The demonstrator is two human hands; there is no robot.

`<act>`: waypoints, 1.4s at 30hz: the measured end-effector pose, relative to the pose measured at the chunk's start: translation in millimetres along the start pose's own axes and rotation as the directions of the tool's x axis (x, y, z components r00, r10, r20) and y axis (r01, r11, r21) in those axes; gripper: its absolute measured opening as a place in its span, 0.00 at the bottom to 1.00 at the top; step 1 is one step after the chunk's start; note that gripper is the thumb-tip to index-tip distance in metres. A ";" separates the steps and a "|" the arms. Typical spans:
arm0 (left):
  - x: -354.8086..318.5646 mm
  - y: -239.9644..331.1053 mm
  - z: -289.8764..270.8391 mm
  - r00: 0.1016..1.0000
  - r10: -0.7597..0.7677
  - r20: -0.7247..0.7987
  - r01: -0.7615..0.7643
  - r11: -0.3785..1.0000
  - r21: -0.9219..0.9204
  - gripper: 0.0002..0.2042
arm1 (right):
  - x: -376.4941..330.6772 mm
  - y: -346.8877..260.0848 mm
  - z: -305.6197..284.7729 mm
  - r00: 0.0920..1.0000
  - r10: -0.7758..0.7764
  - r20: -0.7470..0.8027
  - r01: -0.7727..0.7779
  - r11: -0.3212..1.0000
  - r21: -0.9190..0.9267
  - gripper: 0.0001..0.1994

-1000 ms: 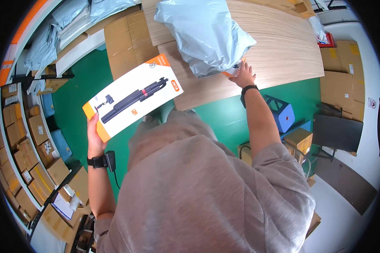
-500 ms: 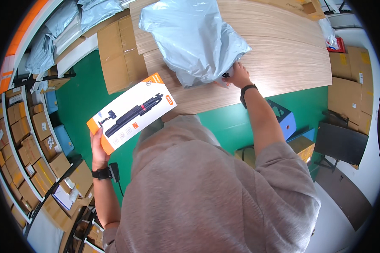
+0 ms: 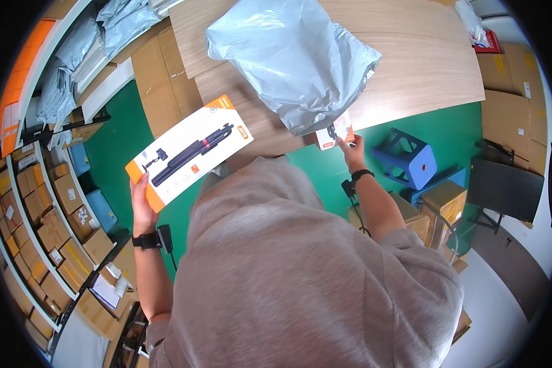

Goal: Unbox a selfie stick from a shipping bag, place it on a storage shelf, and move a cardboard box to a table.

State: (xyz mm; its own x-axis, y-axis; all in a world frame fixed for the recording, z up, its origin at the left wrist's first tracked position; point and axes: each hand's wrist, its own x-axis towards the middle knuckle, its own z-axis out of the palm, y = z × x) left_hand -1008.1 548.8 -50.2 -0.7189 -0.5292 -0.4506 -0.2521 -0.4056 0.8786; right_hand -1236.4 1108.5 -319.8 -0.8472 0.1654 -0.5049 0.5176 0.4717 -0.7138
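Even, bright overhead lighting; sharp focus at centre.
Soft sheen is seen on the grey bag (image 3: pixel 291 61); straight edges are bent and darkened toward the fisheye rim.

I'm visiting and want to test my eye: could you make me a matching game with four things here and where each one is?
Things:
1. long orange-and-white box
2. small orange-and-white box
3. grey plastic mailer bag
4. blue stool

Places:
A. on the green floor
B. in the right hand
C. lying on the wooden table
D. in the left hand

Pairs: 1-D, 2-B, 3-C, 4-A
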 end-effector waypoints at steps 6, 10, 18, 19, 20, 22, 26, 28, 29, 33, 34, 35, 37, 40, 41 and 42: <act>9.9 -1.9 -2.6 0.995 -0.082 0.064 0.086 0.994 -0.071 0.24 | -27.4 -29.6 23.9 0.902 0.385 0.193 -0.429 0.764 0.482 0.44; 13.0 1.8 5.0 0.996 -0.059 0.072 0.063 0.997 -0.054 0.22 | -6.4 -5.4 46.0 0.848 0.373 0.378 -0.530 0.632 0.565 0.31; 2.2 -1.3 -31.0 0.997 0.037 0.067 -0.032 0.996 -0.080 0.25 | -15.4 -25.6 53.5 0.970 0.243 -0.012 -0.143 0.611 0.778 0.22; 0.4 -3.1 -36.7 0.994 0.070 0.083 -0.062 0.992 -0.106 0.25 | -36.5 -58.7 43.2 0.967 0.235 -0.103 -0.067 0.618 0.783 0.21; 1.8 -4.1 -42.2 0.993 0.081 0.089 -0.069 0.989 -0.127 0.25 | -52.1 -77.8 33.3 0.949 0.197 -0.245 0.063 0.643 0.763 0.19; -9.3 -8.6 -60.6 0.992 0.098 0.076 -0.084 0.983 -0.165 0.26 | -64.4 -97.7 11.8 0.893 0.038 -0.448 0.289 0.714 0.638 0.16; -42.0 -6.9 -135.0 0.986 0.164 0.007 -0.157 0.957 -0.246 0.24 | -117.3 -143.2 -14.6 0.725 -0.202 -0.659 0.506 0.805 0.310 0.27; -63.8 -4.9 -179.0 0.979 0.203 -0.032 -0.205 0.952 -0.227 0.25 | -136.0 -147.5 -20.9 0.550 -0.351 -0.758 0.622 0.777 0.092 0.28; -75.5 -8.3 -204.2 0.975 0.215 -0.062 -0.223 0.948 -0.227 0.25 | -168.5 -170.5 -18.8 0.497 -0.341 -0.798 0.491 0.869 -0.065 0.27; -108.1 -18.8 -288.0 0.925 0.291 -0.244 -0.347 0.909 -0.232 0.26 | -235.2 -221.1 -42.9 0.423 -0.178 -0.888 0.640 0.753 0.154 0.20; -117.4 -18.9 -305.7 0.911 0.268 -0.313 -0.348 0.908 -0.234 0.28 | -239.4 -230.3 -49.3 0.422 -0.093 -0.902 0.708 0.656 0.263 0.17; -125.1 -23.0 -328.5 0.893 0.271 -0.359 -0.366 0.902 -0.229 0.29 | -247.1 -241.1 -52.2 0.516 -0.058 -0.855 0.667 0.654 0.358 0.16; -143.5 -27.6 -368.4 0.838 0.329 -0.435 -0.447 0.871 -0.203 0.29 | -278.2 -281.4 -21.6 0.465 -0.151 -0.872 0.819 0.449 0.359 0.11; -167.5 -17.6 -397.8 0.817 0.338 -0.468 -0.475 0.854 -0.213 0.29 | -276.3 -311.0 15.4 0.600 -0.377 -0.706 0.800 0.311 0.513 0.14; -180.8 -14.7 -404.6 0.819 0.316 -0.479 -0.464 0.856 -0.229 0.29 | -296.0 -329.0 45.8 0.612 -0.514 -0.601 0.775 0.237 0.586 0.16; -186.1 -10.6 -409.4 0.831 0.311 -0.461 -0.443 0.871 -0.211 0.25 | -307.0 -338.6 65.0 0.687 -0.568 -0.454 0.671 0.254 0.697 0.20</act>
State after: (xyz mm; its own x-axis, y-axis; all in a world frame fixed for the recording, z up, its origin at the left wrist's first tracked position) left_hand -606.5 346.5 -40.4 -0.3773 -0.9095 -0.1747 0.2353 -0.2766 0.9318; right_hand -1143.8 841.7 45.3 -0.9302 0.2385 0.2790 -0.3530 -0.3732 -0.8580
